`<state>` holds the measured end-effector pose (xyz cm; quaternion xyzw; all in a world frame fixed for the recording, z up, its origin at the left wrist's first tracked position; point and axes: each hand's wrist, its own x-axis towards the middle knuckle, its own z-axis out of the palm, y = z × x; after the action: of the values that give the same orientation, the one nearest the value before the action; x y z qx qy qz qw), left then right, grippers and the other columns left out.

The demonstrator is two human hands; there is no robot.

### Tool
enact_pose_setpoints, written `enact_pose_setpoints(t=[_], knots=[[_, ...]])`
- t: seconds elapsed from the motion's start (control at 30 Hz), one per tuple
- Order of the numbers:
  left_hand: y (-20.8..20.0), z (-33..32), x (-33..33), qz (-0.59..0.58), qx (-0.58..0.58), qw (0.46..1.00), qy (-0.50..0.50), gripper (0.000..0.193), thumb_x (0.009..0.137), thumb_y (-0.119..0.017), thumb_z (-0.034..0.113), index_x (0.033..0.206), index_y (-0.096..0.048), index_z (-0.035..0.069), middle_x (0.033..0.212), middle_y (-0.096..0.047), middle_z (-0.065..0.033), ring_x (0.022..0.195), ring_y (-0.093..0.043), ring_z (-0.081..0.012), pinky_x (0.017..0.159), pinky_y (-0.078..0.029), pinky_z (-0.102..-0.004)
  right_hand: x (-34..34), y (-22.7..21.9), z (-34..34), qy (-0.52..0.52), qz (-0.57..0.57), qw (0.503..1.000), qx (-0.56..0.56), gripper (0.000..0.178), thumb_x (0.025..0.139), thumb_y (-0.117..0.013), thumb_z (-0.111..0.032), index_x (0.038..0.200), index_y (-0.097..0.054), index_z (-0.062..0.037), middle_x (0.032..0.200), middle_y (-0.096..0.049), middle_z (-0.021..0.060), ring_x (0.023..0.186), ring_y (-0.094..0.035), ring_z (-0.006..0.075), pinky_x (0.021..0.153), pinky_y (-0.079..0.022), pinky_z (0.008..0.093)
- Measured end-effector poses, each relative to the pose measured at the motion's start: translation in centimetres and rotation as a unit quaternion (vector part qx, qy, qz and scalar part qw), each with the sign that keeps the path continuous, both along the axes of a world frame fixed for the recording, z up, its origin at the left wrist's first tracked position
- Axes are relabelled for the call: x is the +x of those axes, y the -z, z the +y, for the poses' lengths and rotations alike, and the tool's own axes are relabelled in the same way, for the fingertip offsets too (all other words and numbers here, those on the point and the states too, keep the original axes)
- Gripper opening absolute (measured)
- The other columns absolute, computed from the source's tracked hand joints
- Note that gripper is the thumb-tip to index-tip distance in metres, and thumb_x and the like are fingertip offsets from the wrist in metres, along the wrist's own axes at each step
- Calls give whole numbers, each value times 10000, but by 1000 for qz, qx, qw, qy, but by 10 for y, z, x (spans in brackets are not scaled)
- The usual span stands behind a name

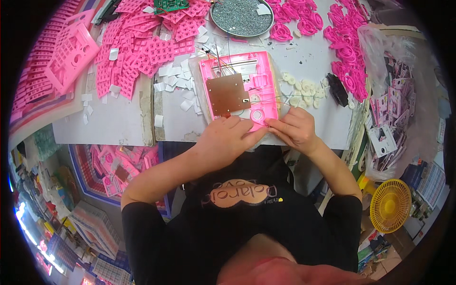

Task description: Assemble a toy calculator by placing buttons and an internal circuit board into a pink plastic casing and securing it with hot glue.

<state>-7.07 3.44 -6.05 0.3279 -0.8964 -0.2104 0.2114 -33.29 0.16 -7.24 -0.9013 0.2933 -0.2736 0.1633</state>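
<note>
In front of me on the table lies a pink plastic housing (270,97), its inside facing up. A brown circuit board (228,95) rests over its left part, with thin wires running up from it and off to the right. My left hand (228,137) is closed at the housing's near edge, its thumb reaching toward the near right corner. At that same corner my right hand (295,127) pinches with thumb and forefinger. Whatever sits between those fingertips is too small to make out.
Pink keypad pieces (135,57) and white paper bits (175,78) spread at left. A round tray of screws (242,19) stands behind the housing. Cream discs (306,90), a black object (337,90) and pink rings (344,52) lie right. Below stands a yellow fan (390,205).
</note>
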Motion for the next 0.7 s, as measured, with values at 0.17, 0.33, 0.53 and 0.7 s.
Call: enact_pose_setpoints(t=[0.17,0.33,0.53,0.7], knots=[[2,0,-4,-55,-8,998,30,514,828,-606,162,1340,-632,116,968,-601,-10,851,-588,-190,708,-493,-361,-1,2,11,22,39,998,-49,402,764,-824,-159,1156,-750,-111,648,-439,-18,582,-447,174,518,-351,331],[1,4,-10,-83,-78,993,21,511,826,-615,211,1321,-632,88,925,-572,-9,835,-574,-167,667,-476,-327,-3,-3,30,44,118,992,-33,531,796,-768,-141,1314,-676,-69,642,-427,-14,580,-447,172,561,-353,342],[5,9,-15,-102,-100,989,26,572,817,-603,193,1371,-601,51,946,-582,-36,848,-571,-188,666,-485,-327,-5,-33,24,5,238,965,107,501,825,-696,-108,1324,-659,-77,633,-540,40,587,-555,225,578,-431,386],[10,11,-13,-94,-75,993,12,532,851,-579,186,1370,-603,76,977,-597,-34,887,-598,-204,724,-501,-368,61,-62,-54,79,64,985,138,249,850,-693,-157,1083,-724,-73,722,-649,112,655,-652,308,605,-518,409]])
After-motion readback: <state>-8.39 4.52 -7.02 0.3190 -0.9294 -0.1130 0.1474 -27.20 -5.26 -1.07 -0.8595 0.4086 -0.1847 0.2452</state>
